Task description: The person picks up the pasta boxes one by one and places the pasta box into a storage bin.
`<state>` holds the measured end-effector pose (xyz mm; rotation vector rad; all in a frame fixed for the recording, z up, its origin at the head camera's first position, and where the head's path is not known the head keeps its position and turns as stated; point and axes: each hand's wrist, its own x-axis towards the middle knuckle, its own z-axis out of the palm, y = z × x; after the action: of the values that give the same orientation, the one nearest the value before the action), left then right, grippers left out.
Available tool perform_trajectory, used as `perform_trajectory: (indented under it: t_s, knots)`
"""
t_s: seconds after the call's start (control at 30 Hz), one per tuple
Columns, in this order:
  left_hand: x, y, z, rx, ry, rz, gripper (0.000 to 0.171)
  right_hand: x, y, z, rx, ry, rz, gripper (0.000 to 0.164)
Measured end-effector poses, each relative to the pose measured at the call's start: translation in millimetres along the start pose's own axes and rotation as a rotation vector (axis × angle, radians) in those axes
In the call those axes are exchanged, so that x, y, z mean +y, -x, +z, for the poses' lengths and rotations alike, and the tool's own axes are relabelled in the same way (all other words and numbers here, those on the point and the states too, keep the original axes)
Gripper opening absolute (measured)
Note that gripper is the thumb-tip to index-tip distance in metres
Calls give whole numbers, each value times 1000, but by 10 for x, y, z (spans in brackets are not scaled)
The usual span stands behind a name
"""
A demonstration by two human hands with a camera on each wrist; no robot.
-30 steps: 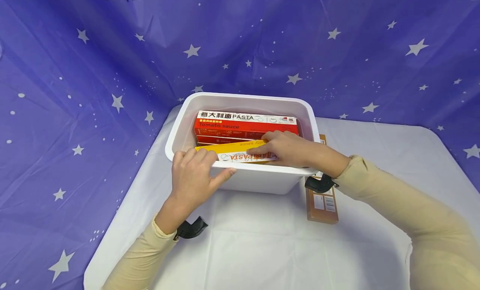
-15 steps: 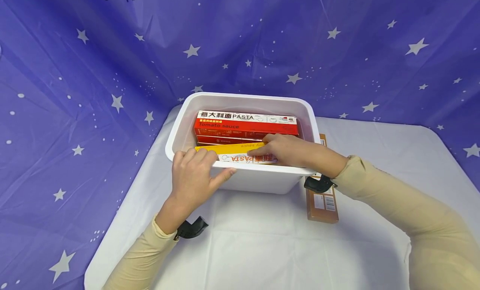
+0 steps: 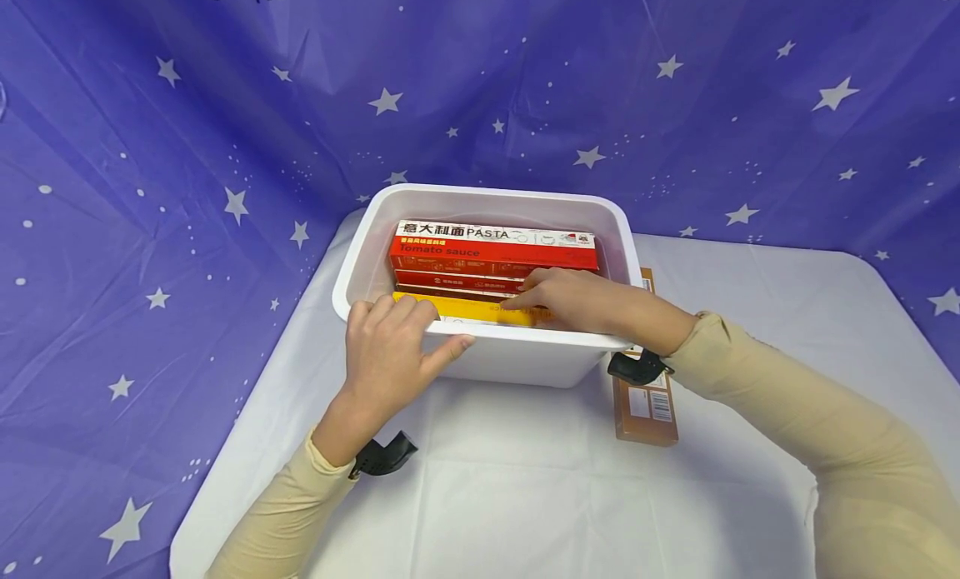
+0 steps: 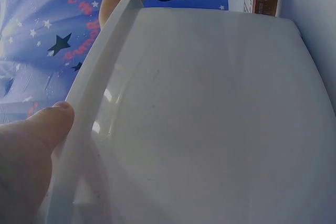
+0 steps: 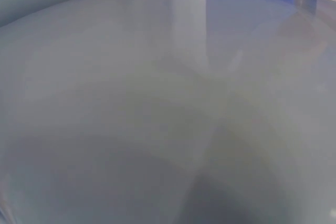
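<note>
A white plastic bin (image 3: 510, 362) stands on the table, holding several pasta boxes. My left hand (image 3: 386, 354) grips its near rim, fingers over the top; in the left wrist view the thumb (image 4: 52, 124) lies along the outside. Inside the bin my right hand (image 3: 581, 300) holds the right part of a yellow pasta box (image 3: 450, 306), which sits low against the near wall; some fingers are hidden. Behind it lie red pasta boxes, the rear one a tomato sauce box (image 3: 495, 250). The bin's outer wall (image 5: 157, 77) fills the right wrist view, with my right hand out of sight.
A brown box (image 3: 647, 416) with a barcode lies on the white tablecloth (image 3: 525, 496), beside the bin's right end and partly under my right forearm. A purple star-printed cloth (image 3: 480, 79) hangs close behind the bin and along the left.
The yellow pasta box has sunk deeper and tipped, its white lettered face now mostly hidden behind the near rim. My right hand has shifted slightly lower; the left hand stays on the rim.
</note>
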<state>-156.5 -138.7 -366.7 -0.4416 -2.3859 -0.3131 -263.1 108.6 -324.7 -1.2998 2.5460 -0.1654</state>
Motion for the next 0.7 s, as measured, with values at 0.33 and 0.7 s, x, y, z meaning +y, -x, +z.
perform_trajectory:
  t_s: [0.33, 0.7]
  knots:
    - [2, -2, -2, 4, 3, 2, 85, 3, 24, -20, 57, -10, 15, 45]
    - [-3, -6, 2, 13, 0, 4, 86, 151, 370, -167, 357, 3, 41, 45]
